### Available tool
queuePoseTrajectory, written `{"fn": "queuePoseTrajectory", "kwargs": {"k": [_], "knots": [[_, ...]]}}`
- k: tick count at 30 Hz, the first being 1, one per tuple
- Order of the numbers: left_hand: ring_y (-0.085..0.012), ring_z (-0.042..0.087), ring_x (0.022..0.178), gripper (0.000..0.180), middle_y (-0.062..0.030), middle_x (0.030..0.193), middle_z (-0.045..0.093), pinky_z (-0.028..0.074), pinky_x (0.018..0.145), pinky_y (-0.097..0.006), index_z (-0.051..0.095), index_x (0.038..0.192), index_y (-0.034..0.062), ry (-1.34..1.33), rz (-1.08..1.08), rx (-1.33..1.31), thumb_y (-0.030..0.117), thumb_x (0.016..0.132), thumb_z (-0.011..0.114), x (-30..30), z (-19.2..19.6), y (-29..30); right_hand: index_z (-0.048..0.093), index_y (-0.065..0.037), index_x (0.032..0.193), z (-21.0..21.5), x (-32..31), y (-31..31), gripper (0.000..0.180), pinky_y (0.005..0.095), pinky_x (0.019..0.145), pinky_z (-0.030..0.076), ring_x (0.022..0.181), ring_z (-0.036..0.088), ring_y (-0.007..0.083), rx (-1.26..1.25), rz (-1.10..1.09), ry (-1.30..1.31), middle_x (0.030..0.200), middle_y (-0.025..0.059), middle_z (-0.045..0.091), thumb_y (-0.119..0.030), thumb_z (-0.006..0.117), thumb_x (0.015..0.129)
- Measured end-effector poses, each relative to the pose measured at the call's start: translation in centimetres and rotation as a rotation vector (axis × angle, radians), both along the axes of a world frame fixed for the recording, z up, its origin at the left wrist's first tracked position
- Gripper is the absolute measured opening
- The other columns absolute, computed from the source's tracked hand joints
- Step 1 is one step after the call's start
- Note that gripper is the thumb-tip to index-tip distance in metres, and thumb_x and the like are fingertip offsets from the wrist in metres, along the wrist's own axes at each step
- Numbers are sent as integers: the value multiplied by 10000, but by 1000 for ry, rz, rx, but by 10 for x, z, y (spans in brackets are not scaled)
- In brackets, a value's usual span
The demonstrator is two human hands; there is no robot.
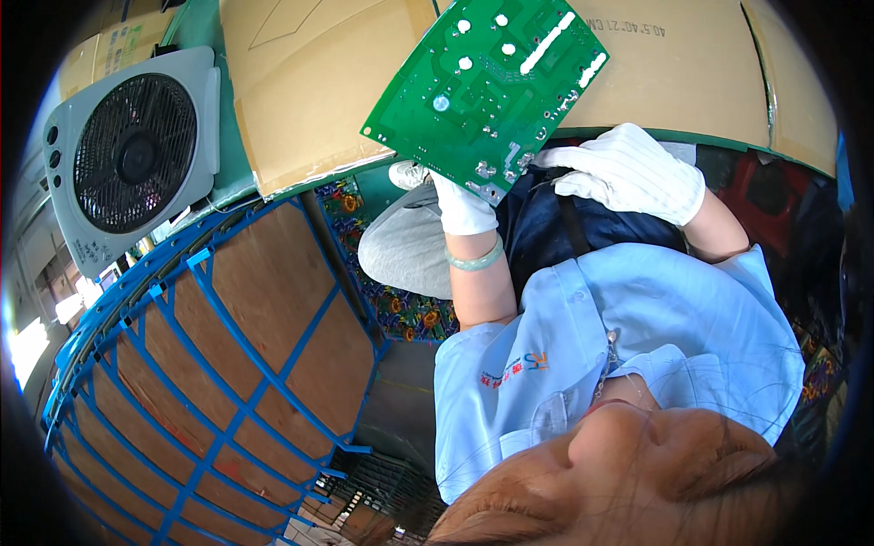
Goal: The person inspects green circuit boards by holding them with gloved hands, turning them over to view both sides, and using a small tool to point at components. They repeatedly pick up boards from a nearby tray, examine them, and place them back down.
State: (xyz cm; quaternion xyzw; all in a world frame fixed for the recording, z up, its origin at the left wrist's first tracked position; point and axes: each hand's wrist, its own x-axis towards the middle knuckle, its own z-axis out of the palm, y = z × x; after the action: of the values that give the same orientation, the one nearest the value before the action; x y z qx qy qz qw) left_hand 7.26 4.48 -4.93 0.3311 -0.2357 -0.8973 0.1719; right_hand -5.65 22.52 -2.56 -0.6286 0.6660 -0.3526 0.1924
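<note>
A green circuit board (482,100) is held up over the table edge, tilted, its printed side with bare solder spots and white patches in sight. My left hand (464,209), in a white glove, holds it at its lower edge; the fingers are hidden behind the board. A pale green bangle circles that wrist. Just right of the board's lower corner, above my lap, is my right hand (633,177) in a white striped glove. Its fingers reach out loosely toward the board, slightly bent and apart, with nothing visible in them.
Flat cardboard (328,86) covers the green-edged table, with another cardboard sheet (683,73) to the right. A grey box fan (137,150) stands at the left. Below it is a blue metal frame (241,414) with brown panels. A patterned cushion (410,309) lies under me.
</note>
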Motion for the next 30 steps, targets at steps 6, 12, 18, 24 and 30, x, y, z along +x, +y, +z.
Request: {"fn": "queuePoseTrajectory", "kwargs": {"k": [6, 12, 18, 24, 30], "knots": [[-305, 636, 1054, 496, -147, 1248, 616, 567, 829, -447, 539, 1309, 47, -6, 2, -3, 432, 1011, 441, 0, 1, -1, 662, -100, 1044, -19, 14, -6, 227, 393, 587, 475, 601, 603, 274, -207, -86, 154, 652, 62, 597, -262, 637, 888], [-305, 636, 1057, 497, -147, 1249, 616, 568, 832, -447, 539, 1310, 46, -3, 15, -8, 432, 1012, 440, -2, 3, -4, 602, -118, 873, -24, 21, 6, 294, 376, 570, 448, 661, 606, 230, 60, -103, 265, 740, 44, 592, -394, 699, 836], [-306, 636, 1060, 498, -147, 1251, 616, 568, 836, -447, 539, 1311, 46, -11, 27, -21, 432, 1012, 440, -1, 6, -4, 624, -124, 924, -18, 36, -2, 242, 365, 610, 469, 723, 614, 218, 13, -222, 267, 806, 37, 599, -339, 695, 839], [-306, 637, 1064, 499, -147, 1252, 616, 569, 839, -447, 539, 1312, 45, -28, 50, -4, 432, 1013, 439, 1, 12, -2, 693, -162, 1099, 18, 17, -2, 264, 373, 672, 490, 804, 608, 249, -122, -74, 197, 844, 34, 597, -161, 630, 843], [-306, 637, 1067, 500, -147, 1254, 616, 570, 842, -447, 538, 1313, 44, -36, 69, -11, 432, 1013, 438, -1, 15, 1, 704, -184, 1184, 27, 15, -16, 449, 357, 633, 494, 758, 610, 258, -237, -315, 101, 823, 39, 615, -109, 729, 743]]}}
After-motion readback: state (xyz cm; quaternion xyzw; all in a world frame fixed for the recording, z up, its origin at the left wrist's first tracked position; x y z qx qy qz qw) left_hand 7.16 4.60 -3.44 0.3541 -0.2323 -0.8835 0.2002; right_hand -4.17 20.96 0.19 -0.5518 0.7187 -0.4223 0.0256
